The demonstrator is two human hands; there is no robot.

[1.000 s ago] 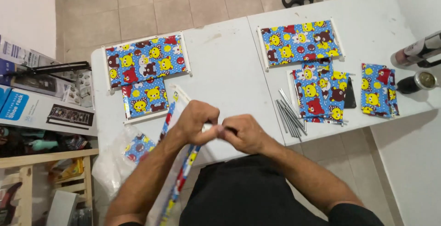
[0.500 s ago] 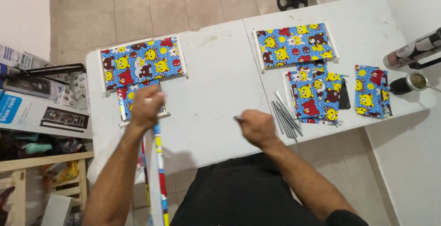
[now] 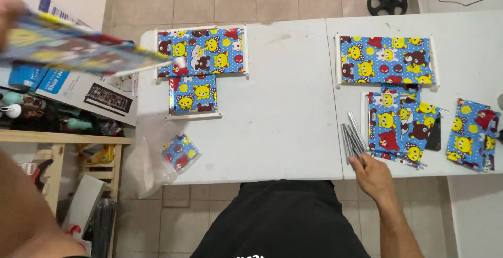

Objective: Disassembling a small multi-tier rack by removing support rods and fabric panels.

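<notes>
My left hand is raised at the far upper left, gripping a long cartoon-print fabric panel that blurs across the left side toward the table. At the table's front edge, my right hand touches the near ends of several grey metal rods. Beside the rods lies a heap of blue cartoon-print fabric pieces. A white-framed print panel with a smaller one below it lies on the left table.
Another framed print panel lies at the back right, a loose print piece at far right. A plastic bag with a small print piece hangs off the table's left corner. Boxes and a wooden shelf stand left.
My left hand has swung the long fabric panel up and out to the left, away from the table. My right hand moved right to the metal rods.
</notes>
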